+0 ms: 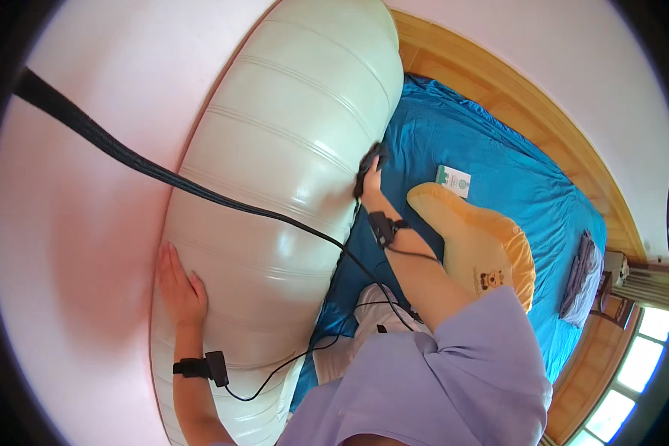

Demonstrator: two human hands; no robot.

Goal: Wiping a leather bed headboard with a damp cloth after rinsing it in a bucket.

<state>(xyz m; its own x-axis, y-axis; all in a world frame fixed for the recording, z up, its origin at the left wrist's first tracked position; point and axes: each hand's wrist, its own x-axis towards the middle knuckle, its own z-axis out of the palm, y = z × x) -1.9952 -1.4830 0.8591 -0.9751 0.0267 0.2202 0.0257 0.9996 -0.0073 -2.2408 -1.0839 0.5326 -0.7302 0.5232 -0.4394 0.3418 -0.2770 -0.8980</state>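
A long padded headboard [267,167], pale and glossy with stitched channels, runs along the wall. Near its wall-side edge my left hand [181,290] lies flat on the padding, fingers extended, holding nothing. On its bed side my right hand [372,181] grips a dark cloth [369,167] against the lower edge of the padding. Both wrists wear black strapped devices with cables. Beneath and beside my right arm spreads a blue bed sheet [412,134].
A yellow plush cushion [468,240] lies right of my right arm, with a white and green booklet or box [453,181] beyond it. Folded purple bedding [582,284] rests at the far bed edge. A black cable [228,200] crosses the view.
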